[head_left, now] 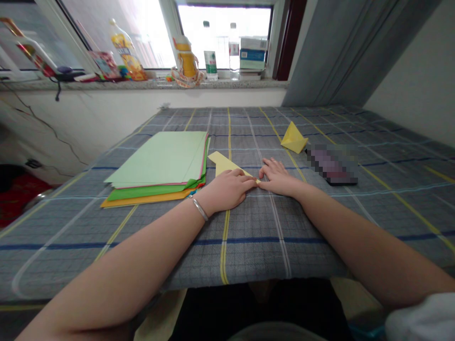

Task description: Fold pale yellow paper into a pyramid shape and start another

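Note:
A folded piece of yellow paper (223, 164) lies on the plaid tablecloth, with one pointed end towards the right. My left hand (231, 188), with a silver bracelet at the wrist, rests over the paper's lower part and presses it down, its fingers together and reaching right. At the paper's right tip, my right hand (275, 177) touches the edge with thumb and fingertips; its other fingers are bent and slightly apart. The two hands nearly meet there. Part of the paper is hidden under my left hand.
Left of the hands is a stack of coloured paper (163, 156). A folded yellow paper shape (293, 137) stands at the back right, near a blurred phone (332, 166). Bottles and a box (252, 53) line the windowsill (149, 85).

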Demonstrator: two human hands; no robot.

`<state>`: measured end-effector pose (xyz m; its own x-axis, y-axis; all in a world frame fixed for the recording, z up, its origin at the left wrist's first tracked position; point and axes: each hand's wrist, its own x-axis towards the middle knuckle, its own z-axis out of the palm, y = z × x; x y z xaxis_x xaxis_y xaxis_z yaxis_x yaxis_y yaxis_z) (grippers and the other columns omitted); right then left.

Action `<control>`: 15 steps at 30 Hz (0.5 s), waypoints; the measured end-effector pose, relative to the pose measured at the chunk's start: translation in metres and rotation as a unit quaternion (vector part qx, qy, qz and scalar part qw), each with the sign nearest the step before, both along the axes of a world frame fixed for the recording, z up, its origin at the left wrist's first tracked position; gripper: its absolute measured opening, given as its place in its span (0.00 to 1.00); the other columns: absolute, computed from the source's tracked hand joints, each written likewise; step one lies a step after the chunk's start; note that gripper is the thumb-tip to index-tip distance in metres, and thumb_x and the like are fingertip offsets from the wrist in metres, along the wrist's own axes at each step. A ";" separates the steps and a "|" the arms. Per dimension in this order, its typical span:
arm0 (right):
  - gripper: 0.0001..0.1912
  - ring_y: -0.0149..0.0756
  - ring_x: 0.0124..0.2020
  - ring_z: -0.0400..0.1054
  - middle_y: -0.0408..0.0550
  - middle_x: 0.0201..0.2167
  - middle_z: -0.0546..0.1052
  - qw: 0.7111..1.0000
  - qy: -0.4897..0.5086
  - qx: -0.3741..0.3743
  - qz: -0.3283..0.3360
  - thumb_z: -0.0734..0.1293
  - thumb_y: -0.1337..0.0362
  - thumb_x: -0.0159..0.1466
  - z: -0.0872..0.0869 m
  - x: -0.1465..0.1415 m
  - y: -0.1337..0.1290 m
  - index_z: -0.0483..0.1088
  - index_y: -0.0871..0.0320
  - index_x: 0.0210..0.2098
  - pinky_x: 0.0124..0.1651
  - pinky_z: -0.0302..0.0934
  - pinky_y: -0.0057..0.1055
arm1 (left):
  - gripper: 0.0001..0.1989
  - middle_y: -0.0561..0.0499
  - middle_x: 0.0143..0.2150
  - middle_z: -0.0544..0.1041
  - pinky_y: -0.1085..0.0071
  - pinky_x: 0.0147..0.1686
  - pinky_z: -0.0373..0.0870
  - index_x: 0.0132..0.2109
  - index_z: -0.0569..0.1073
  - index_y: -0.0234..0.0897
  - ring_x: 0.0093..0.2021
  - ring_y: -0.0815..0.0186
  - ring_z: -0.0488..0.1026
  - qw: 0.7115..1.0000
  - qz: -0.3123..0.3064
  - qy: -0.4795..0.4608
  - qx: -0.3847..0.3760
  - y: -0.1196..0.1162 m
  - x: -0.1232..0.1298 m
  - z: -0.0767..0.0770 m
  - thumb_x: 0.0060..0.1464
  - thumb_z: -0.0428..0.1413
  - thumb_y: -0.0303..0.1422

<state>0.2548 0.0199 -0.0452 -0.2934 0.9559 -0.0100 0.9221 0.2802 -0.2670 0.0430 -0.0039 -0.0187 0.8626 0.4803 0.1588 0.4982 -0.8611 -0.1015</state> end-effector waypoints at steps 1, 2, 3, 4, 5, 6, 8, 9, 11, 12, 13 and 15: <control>0.14 0.54 0.71 0.36 0.57 0.70 0.50 1.000 -0.003 -0.001 -0.003 0.64 0.53 0.61 0.000 0.000 0.001 0.67 0.56 0.41 0.68 0.34 0.55 | 0.19 0.46 0.57 0.73 0.60 0.53 0.66 0.57 0.69 0.38 0.55 0.57 0.67 1.000 -0.005 0.001 -0.003 0.000 0.000 0.001 0.60 0.49 0.28; 0.14 0.54 0.71 0.36 0.57 0.70 0.50 1.000 -0.005 -0.003 -0.005 0.65 0.53 0.61 0.000 -0.001 0.001 0.67 0.56 0.41 0.68 0.34 0.56 | 0.19 0.47 0.57 0.73 0.60 0.53 0.66 0.57 0.69 0.39 0.55 0.57 0.67 1.000 -0.008 0.003 -0.004 0.000 0.000 0.002 0.60 0.49 0.28; 0.15 0.55 0.71 0.36 0.57 0.70 0.49 1.000 -0.006 -0.007 -0.007 0.65 0.53 0.60 0.001 -0.001 0.001 0.67 0.56 0.41 0.68 0.34 0.56 | 0.19 0.47 0.57 0.73 0.60 0.53 0.66 0.57 0.69 0.40 0.55 0.57 0.67 1.000 -0.009 0.004 -0.005 0.000 0.000 0.002 0.61 0.49 0.28; 0.15 0.55 0.71 0.35 0.58 0.71 0.49 1.000 -0.006 -0.010 -0.008 0.65 0.53 0.60 0.001 -0.002 0.001 0.67 0.56 0.41 0.68 0.34 0.56 | 0.19 0.47 0.57 0.73 0.60 0.53 0.66 0.57 0.70 0.40 0.55 0.57 0.67 1.000 -0.008 0.006 -0.004 0.000 0.000 0.003 0.61 0.48 0.29; 0.15 0.54 0.72 0.35 0.58 0.71 0.48 1.000 -0.005 -0.014 -0.008 0.65 0.53 0.60 0.002 -0.002 0.001 0.67 0.56 0.41 0.68 0.33 0.55 | 0.18 0.48 0.57 0.73 0.60 0.53 0.66 0.57 0.70 0.40 0.55 0.57 0.67 1.000 -0.006 0.008 -0.002 0.000 0.000 0.003 0.61 0.48 0.29; 0.15 0.54 0.72 0.34 0.58 0.71 0.48 1.000 -0.003 -0.018 -0.009 0.65 0.54 0.60 0.003 -0.002 0.001 0.67 0.56 0.41 0.68 0.33 0.55 | 0.18 0.48 0.57 0.73 0.60 0.53 0.66 0.57 0.70 0.40 0.55 0.57 0.67 1.000 -0.003 0.009 -0.001 0.000 0.000 0.003 0.61 0.48 0.29; 0.15 0.54 0.72 0.33 0.57 0.71 0.47 1.000 0.002 -0.024 -0.010 0.65 0.54 0.60 0.004 -0.002 0.001 0.67 0.56 0.42 0.68 0.32 0.55 | 0.18 0.48 0.56 0.74 0.60 0.52 0.66 0.57 0.70 0.41 0.55 0.57 0.67 1.000 0.001 0.010 0.001 0.000 0.000 0.003 0.61 0.48 0.29; 0.14 0.53 0.72 0.33 0.57 0.71 0.47 1.000 0.004 -0.027 -0.010 0.65 0.55 0.59 0.005 -0.002 0.001 0.67 0.56 0.42 0.68 0.32 0.55 | 0.18 0.48 0.56 0.74 0.60 0.52 0.66 0.57 0.70 0.41 0.55 0.57 0.67 1.000 0.002 0.009 0.002 0.000 0.000 0.003 0.61 0.48 0.29; 0.14 0.53 0.72 0.31 0.57 0.72 0.46 0.999 0.007 -0.036 -0.010 0.65 0.56 0.59 0.006 -0.002 0.001 0.66 0.56 0.42 0.69 0.31 0.54 | 0.18 0.49 0.56 0.74 0.61 0.52 0.66 0.57 0.70 0.42 0.55 0.57 0.67 1.000 0.003 0.006 0.002 0.000 0.000 0.004 0.61 0.48 0.29; 0.14 0.52 0.72 0.31 0.58 0.72 0.45 0.999 0.008 -0.041 -0.009 0.65 0.57 0.59 0.006 -0.002 0.001 0.66 0.56 0.43 0.69 0.30 0.52 | 0.18 0.49 0.56 0.74 0.61 0.52 0.65 0.56 0.70 0.42 0.55 0.57 0.67 1.000 0.001 0.005 0.002 0.001 0.000 0.004 0.61 0.48 0.29; 0.15 0.51 0.72 0.30 0.59 0.72 0.44 0.999 0.008 -0.045 -0.010 0.65 0.57 0.59 0.007 -0.001 0.001 0.66 0.56 0.43 0.69 0.28 0.51 | 0.18 0.50 0.57 0.73 0.61 0.53 0.65 0.56 0.70 0.42 0.55 0.58 0.67 1.000 -0.002 0.005 0.002 0.002 0.000 0.004 0.61 0.48 0.29; 0.15 0.51 0.72 0.29 0.60 0.72 0.43 0.998 0.006 -0.053 -0.017 0.65 0.58 0.58 0.008 -0.001 0.000 0.66 0.57 0.44 0.69 0.25 0.50 | 0.18 0.51 0.58 0.73 0.61 0.54 0.65 0.56 0.71 0.42 0.55 0.58 0.67 1.000 -0.013 0.005 -0.001 0.004 0.000 0.005 0.61 0.48 0.28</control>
<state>0.2539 0.0203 -0.0375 -0.2619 0.9590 -0.1079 0.9268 0.2188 -0.3052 0.0428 -0.0001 -0.0134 0.8760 0.4587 0.1488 0.4753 -0.8735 -0.1056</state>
